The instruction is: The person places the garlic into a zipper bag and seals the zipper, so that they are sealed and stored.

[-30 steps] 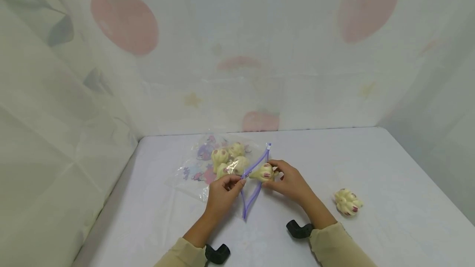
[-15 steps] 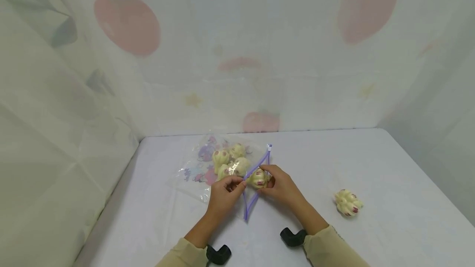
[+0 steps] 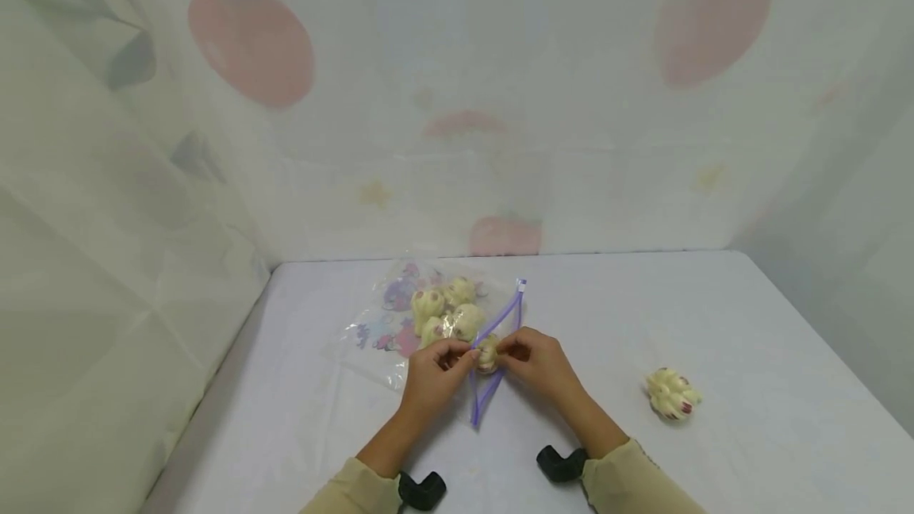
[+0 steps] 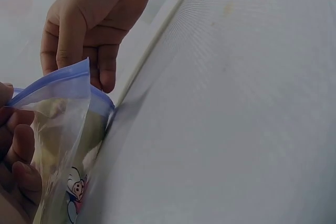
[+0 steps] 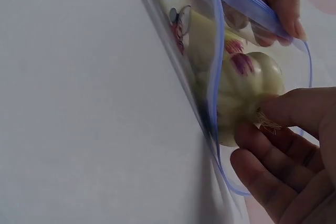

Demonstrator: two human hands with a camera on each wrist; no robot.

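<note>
A clear zip bag [image 3: 489, 395] with a purple zip edge lies on the table, its mouth spread towards the right. Several garlic bulbs [image 3: 428, 304] are inside it. My left hand [image 3: 432, 377] pinches one lip of the mouth between thumb and fingers. My right hand [image 3: 544, 365] holds another garlic bulb [image 5: 252, 80] by its root end, thumb on one side and fingers on the other. In the right wrist view this bulb is within the bag's mouth, most of it past the purple edge [image 5: 216, 77]. The left hand partly hides the bag's contents in the head view.
One loose garlic bulb [image 3: 673, 393] lies on the white table [image 3: 750, 339], right of the right forearm. Black elbow-shaped pieces [image 3: 423, 490] sit at both wrists. A printed curtain [image 3: 571, 141] hangs behind the table's back edge.
My right hand has moved left, carrying its garlic bulb from the bag's opening into the mouth. The left hand keeps its pinch on the lip almost unmoved.
</note>
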